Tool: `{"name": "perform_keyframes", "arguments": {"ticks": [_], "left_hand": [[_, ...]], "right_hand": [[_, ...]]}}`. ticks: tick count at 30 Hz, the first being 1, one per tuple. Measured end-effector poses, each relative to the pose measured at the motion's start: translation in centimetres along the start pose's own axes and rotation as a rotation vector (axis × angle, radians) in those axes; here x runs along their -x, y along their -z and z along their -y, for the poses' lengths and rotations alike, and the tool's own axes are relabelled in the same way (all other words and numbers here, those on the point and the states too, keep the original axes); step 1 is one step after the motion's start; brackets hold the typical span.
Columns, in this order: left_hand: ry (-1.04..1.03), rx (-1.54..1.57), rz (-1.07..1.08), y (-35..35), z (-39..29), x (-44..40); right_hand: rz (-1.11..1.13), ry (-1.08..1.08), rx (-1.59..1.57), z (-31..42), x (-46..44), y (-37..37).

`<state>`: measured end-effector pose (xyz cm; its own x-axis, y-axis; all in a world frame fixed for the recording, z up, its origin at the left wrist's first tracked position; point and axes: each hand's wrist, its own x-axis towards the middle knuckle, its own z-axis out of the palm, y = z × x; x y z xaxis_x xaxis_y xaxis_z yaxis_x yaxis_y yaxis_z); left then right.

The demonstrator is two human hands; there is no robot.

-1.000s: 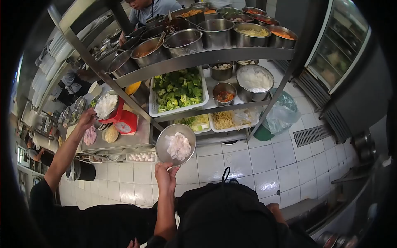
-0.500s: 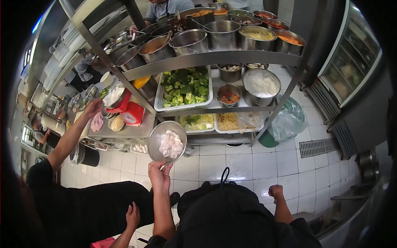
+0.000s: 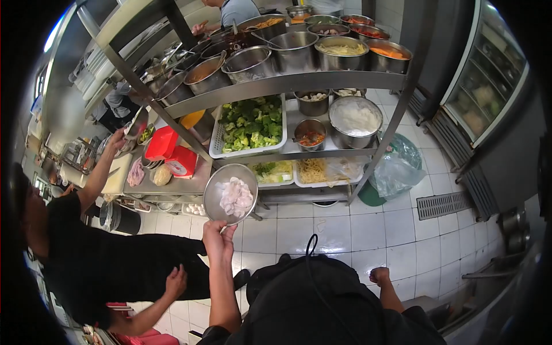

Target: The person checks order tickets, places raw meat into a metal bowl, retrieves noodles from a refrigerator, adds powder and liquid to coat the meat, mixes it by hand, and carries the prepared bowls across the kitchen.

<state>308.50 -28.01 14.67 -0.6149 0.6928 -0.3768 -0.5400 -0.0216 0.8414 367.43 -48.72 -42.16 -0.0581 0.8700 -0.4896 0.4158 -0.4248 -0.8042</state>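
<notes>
My left hand (image 3: 218,238) grips the near rim of a round metal bowl (image 3: 214,204), which is tilted toward me. Pale, raw-looking pieces of meat or seafood (image 3: 236,196) lie in it; I cannot tell which. The bowl hangs over the tiled floor, just in front of a steel rack. My right hand (image 3: 379,276) is low on the right, its fingers curled into a fist, with nothing visible in it. Left of me, a co-worker's hand (image 3: 118,138) holds up another metal bowl (image 3: 137,123) near a red scale (image 3: 182,161).
The steel rack (image 3: 299,83) carries several metal pots, a white basket of broccoli (image 3: 253,123) and a pot of white powder (image 3: 355,122). A green bin with a plastic bag (image 3: 397,167) stands right of it. The co-worker's body (image 3: 132,264) is close on my left.
The co-worker has lifted the bowl of white food off the red scale and tilted it, moving up and left. My hands stay nearly where they were; my view has shifted slightly.
</notes>
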Motion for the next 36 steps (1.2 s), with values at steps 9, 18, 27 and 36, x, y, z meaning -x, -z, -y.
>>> {"name": "perform_keyframes", "arguments": {"ticks": [9, 18, 27, 36], "left_hand": [[-0.27, 0.123, -0.025, 2.3, -7.6, -6.5], [-0.466, 0.096, -0.03, 2.1, -20.1, -26.8], [-0.29, 0.183, -0.236, 0.7, -18.5, -38.3], [-0.319, 0.154, -0.024, 1.2, -17.4, -33.5]], "right_hand": [[-0.249, -0.765, -0.46, 19.6, 5.6, 1.3], [-0.315, -0.703, -0.607, 20.0, 6.4, -1.4], [0.034, 0.253, 0.775, 27.3, 8.0, -4.8], [-0.066, -0.421, -0.433, 17.9, 5.6, -10.8]]}}
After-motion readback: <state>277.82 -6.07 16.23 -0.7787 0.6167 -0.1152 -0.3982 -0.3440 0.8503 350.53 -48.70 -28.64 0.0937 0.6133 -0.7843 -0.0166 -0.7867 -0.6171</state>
